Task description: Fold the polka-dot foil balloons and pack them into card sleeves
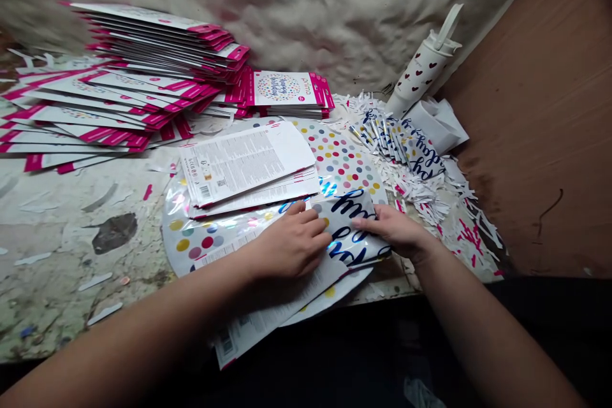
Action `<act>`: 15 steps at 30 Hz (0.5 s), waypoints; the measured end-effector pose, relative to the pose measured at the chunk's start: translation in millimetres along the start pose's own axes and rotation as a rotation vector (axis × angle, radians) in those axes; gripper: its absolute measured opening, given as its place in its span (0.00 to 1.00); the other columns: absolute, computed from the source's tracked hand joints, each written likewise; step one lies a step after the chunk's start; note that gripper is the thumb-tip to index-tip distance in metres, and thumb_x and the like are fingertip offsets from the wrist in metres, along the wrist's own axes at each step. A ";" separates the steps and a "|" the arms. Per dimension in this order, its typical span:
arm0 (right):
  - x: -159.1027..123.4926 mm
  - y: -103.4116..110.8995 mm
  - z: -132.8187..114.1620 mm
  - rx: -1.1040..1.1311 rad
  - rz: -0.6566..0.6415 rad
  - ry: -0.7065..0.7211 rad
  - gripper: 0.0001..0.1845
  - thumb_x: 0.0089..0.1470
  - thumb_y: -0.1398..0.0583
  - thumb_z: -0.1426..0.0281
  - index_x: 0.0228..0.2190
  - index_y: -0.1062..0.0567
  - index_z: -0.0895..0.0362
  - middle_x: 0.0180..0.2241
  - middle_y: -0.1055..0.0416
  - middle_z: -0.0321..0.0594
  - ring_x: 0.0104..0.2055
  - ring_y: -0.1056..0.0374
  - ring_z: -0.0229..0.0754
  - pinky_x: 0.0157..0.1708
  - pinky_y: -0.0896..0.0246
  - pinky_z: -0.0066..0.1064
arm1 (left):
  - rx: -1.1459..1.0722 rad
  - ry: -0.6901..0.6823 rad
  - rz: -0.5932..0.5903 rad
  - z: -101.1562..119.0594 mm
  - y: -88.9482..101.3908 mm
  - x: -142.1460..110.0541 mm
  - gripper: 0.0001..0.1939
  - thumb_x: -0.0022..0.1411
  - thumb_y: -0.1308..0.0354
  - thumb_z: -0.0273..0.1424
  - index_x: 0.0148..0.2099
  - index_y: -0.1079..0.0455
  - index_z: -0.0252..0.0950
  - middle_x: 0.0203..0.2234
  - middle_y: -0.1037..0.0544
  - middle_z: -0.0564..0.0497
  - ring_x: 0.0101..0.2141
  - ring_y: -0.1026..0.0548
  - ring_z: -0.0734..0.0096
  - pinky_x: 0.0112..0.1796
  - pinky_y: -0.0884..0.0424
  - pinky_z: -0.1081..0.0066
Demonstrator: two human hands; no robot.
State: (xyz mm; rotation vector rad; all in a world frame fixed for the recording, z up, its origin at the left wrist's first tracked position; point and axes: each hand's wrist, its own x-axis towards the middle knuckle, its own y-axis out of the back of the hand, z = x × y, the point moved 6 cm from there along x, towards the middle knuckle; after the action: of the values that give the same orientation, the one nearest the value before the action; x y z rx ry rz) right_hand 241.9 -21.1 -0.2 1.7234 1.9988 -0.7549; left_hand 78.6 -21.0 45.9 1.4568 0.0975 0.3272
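Our left hand (291,242) lies flat on a dotted foil balloon (201,236), gripping nothing. Our right hand (394,229) touches a lettered fold (347,229); we cannot tell whether it pinches.

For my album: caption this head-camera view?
Left hand and right hand rest on a shiny polka-dot foil balloon beside stacked pink-edged packets.

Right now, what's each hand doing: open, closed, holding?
Left hand: open, palm down on the polka-dot foil balloon.
Right hand: on the lettered foil balloon, grip cannot be told.
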 end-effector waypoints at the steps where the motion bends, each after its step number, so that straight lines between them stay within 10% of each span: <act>1: 0.8 -0.8 -1.6 0.018 0.010 0.015 0.16 0.37 0.32 0.67 0.30 0.26 0.61 0.26 0.24 0.37 0.25 0.30 0.35 0.28 0.34 0.26 | -0.004 0.005 0.004 -0.6 0.1 0.0 0.06 0.57 0.52 0.31 0.32 0.37 0.35 0.29 0.30 0.48 0.33 0.36 0.64 0.38 0.45 0.61; 15: 4.9 -6.5 -8.0 -0.350 -0.011 0.043 0.14 0.36 0.33 0.65 0.24 0.29 0.60 0.20 0.30 0.33 0.20 0.36 0.34 0.19 0.43 0.24 | -0.062 -0.090 0.014 15.5 -0.6 0.4 0.06 0.59 0.53 0.33 0.32 0.37 0.36 0.29 0.31 0.49 0.31 0.37 0.66 0.39 0.45 0.62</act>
State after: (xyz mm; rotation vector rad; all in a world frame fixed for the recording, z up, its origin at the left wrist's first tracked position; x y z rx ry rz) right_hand 235.1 -12.9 3.9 1.5339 2.0263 -0.3460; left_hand 83.1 -35.8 47.2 1.4095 0.0045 0.2739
